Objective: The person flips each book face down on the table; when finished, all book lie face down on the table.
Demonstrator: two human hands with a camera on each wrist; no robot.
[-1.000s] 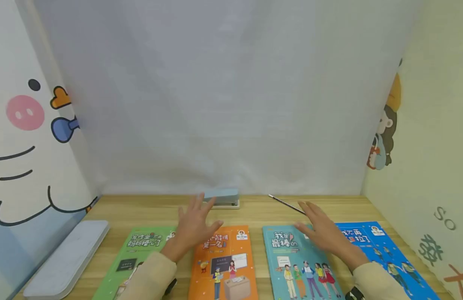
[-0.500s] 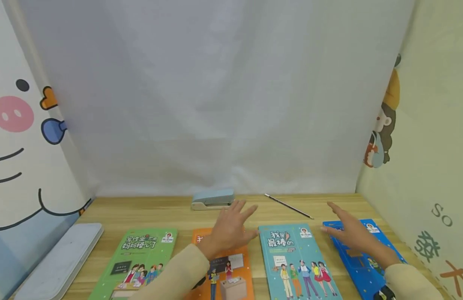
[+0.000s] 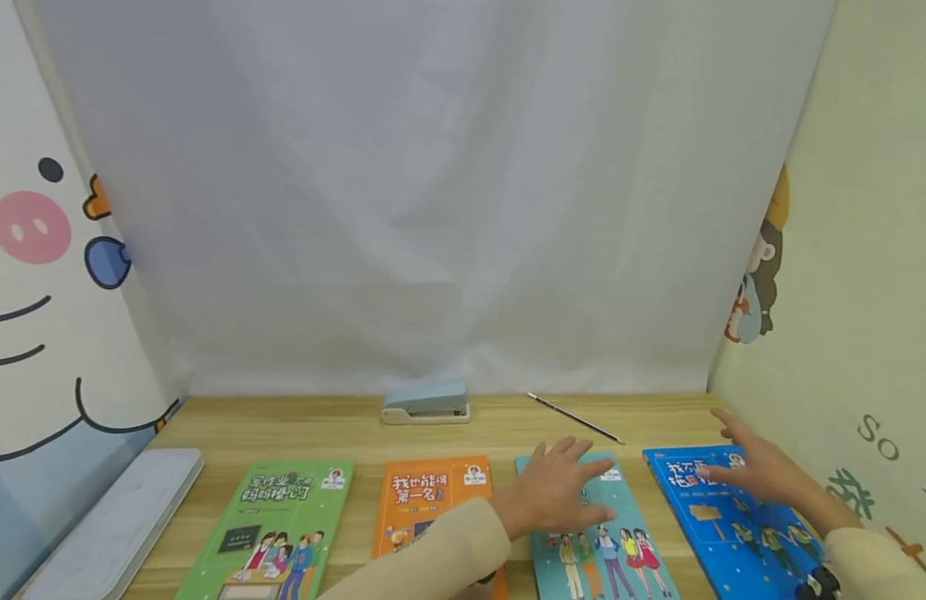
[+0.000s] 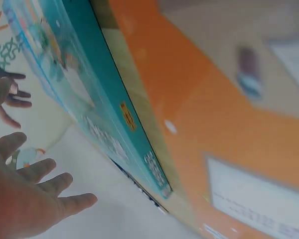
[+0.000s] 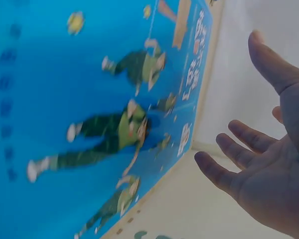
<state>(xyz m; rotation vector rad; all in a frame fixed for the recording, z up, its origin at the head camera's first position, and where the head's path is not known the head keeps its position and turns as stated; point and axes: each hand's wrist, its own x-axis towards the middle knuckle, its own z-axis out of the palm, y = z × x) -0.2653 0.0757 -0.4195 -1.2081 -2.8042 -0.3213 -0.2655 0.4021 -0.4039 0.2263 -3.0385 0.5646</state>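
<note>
In the head view my left hand (image 3: 556,492), fingers spread, overlaps the upper part of a teal book (image 3: 608,554); nothing is in its grasp. My right hand (image 3: 763,467) reaches over the top right of a blue book (image 3: 703,492), thumb and fingers apart and holding nothing. The right wrist view shows that blue cover (image 5: 104,99) beside the spread fingers (image 5: 239,149). An orange book (image 3: 410,483) lies left of the teal one, partly hidden by my left sleeve. Farther left is a green book (image 3: 282,517).
A light blue stapler (image 3: 425,404) stands at the back of the wooden table (image 3: 297,425), with a dark pencil (image 3: 575,417) to its right. A whitish flat case (image 3: 117,525) lies at the left edge. A white curtain (image 3: 432,208) and decorated side walls (image 3: 845,275) enclose the table.
Both hands have moved rightward: the left from near the green and orange books to over the teal one, the right from the teal book to over the blue one. The books stay put.
</note>
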